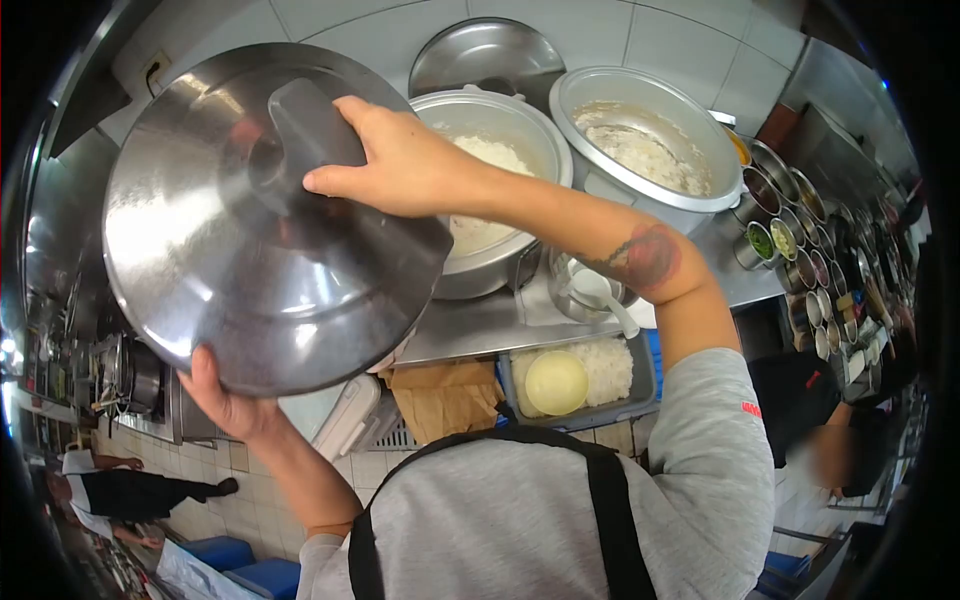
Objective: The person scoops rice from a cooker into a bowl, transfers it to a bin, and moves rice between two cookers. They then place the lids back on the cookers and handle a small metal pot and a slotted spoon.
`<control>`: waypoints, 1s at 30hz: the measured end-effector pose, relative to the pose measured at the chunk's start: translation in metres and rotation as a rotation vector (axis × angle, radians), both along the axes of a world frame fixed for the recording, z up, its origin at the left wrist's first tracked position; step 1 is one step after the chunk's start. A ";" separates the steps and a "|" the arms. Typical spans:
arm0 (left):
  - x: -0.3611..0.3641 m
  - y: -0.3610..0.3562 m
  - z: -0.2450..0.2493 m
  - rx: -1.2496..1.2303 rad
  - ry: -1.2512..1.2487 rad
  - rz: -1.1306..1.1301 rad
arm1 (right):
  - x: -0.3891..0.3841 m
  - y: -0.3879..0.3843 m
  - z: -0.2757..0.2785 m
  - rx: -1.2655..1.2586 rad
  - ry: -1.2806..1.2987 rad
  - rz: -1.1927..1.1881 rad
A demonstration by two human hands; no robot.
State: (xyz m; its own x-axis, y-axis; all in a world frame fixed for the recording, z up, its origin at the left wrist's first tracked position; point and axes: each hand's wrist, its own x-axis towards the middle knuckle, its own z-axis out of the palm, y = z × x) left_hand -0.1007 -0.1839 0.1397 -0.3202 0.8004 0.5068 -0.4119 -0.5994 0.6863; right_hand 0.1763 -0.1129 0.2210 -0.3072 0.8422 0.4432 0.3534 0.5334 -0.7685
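- We record a large metal lid [225, 265] in both hands, at the left of the view, its domed outer face and dark handle [345, 165] turned toward the camera.
- Right hand [400, 165]: on the handle, thumb and forefinger spread apart; the other fingers are hidden, so we cannot tell whether they close around it.
- Left hand [232, 402]: at the lid's near edge, thumb over the rim, pinching it against fingers out of sight behind.
- Behind the lid we note the middle pot [558, 150], uncovered, with white rice [490, 155] inside; the lid hides its left part from us.
- Just beside it on the right stands a second pot [690, 203], also uncovered, rice at its bottom and along its inner wall.
- A second lid [487, 55] leans upright against the tiled wall [575, 22], behind the pots.
- On the steel tabletop [460, 338], in front of the pots, we find a metal container [562, 300] with a white scoop [598, 288] in it.
- Below the tabletop edge: a grey tub [653, 385] of rice with a yellowish bowl [556, 383] resting in it, and a brown paper bag [445, 402] to its left.
- Far right: rows of small metal tins [768, 245].
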 end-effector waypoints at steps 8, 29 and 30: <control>0.079 0.024 -0.016 -0.122 -0.062 -0.122 | 0.060 0.001 -0.011 -0.044 -0.072 -0.247; 0.056 -0.034 -0.174 -0.183 1.679 -0.736 | 0.178 -0.306 -0.122 0.104 0.162 -1.303; 0.052 -0.034 -0.184 -0.207 1.764 -0.866 | 0.176 -0.323 -0.134 0.086 0.142 -1.303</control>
State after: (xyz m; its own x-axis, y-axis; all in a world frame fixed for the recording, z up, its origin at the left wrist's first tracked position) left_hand -0.0491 -0.2174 -0.0439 0.7879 0.5165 -0.3353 0.5994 -0.5185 0.6098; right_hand 0.3523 -0.4361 0.0873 0.7582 0.4514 0.4705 0.5620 -0.0866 -0.8226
